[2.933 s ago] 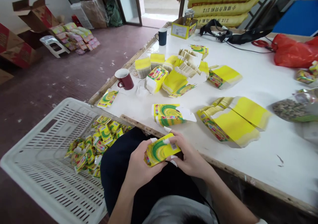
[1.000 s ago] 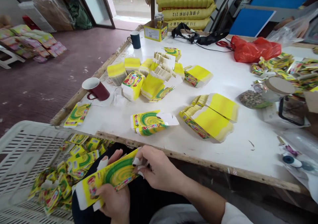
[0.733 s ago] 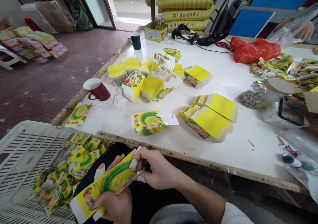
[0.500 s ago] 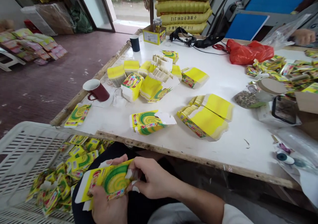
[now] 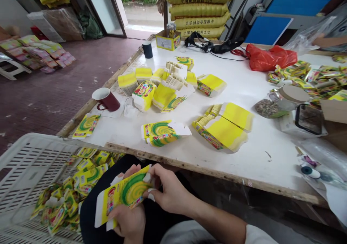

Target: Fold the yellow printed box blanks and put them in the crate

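Over my lap I hold a yellow and green carton (image 5: 132, 190) with a printed swirl, its white flaps sticking out at the left end. My left hand (image 5: 130, 217) cradles it from below, thumb along the near edge and fingers showing behind the far edge. The fingers of my right hand (image 5: 168, 190) pinch the carton's right end, at the flaps. Whether anything is inside the carton I cannot see. Left of my knee, a white plastic basket (image 5: 32, 171) contains a heap of similar yellow cartons (image 5: 89, 175).
On the white table (image 5: 217, 179) lie flat carton stacks (image 5: 230, 125), a partly opened carton (image 5: 159, 132) and a bundle group (image 5: 173, 88). A maroon mug (image 5: 108, 101), dark mug (image 5: 147, 49), red plastic bag (image 5: 271, 58) and jar (image 5: 282, 99) stand around. Another person's arm (image 5: 328, 41) shows far right.
Both hands have shifted slightly, and the carton has tilted, its left end moving to the right. My right hand stays at its right end. The other person's hand has moved.
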A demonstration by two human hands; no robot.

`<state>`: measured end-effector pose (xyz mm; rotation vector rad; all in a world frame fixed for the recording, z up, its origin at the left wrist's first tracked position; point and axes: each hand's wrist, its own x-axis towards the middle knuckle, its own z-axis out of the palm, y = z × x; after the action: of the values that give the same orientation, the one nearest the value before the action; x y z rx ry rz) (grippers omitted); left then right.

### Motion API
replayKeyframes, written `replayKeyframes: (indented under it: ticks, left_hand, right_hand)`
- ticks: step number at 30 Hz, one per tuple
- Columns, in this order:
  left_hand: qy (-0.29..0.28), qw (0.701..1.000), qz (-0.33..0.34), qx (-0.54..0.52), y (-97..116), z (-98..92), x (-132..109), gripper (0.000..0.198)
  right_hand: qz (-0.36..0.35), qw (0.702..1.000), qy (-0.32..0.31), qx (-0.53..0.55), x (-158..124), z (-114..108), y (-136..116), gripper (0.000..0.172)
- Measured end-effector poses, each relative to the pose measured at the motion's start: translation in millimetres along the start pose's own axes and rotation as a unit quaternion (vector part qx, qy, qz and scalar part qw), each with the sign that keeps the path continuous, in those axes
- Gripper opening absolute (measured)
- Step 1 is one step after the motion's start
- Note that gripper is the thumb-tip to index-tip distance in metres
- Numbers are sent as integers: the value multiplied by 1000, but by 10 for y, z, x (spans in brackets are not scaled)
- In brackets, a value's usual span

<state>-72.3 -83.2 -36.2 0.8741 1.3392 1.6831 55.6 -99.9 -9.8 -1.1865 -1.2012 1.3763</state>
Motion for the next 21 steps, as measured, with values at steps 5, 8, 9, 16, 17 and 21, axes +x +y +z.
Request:
replayKeyframes:
  ticks: [5,8,9,16,17,21]
  left_hand:
    - [38,999,28,10,-23,89,31,56]
    - [78,993,78,33,-44,129,44,60]
    - [87,991,89,41,-53,133,39,63]
    - [56,984,115,123,-175,-6,5,69]
    - [46,982,121,138,-193,-33,16,71]
    - [-35,979,95,178,-204,-69,48,68]
  right_hand:
    - [-41,995,88,13,3,10,47,29]
    - [-67,993,96,-31,-4,14,78,27]
    - [-66,993,86,-48,-6,13,84,28]
    - [-2,996,46,-72,-29,-6,54,29]
    - [2,997,49,-65,-39,-10,50,30]
    - [8,998,61,-29,-99,-25,42,34]
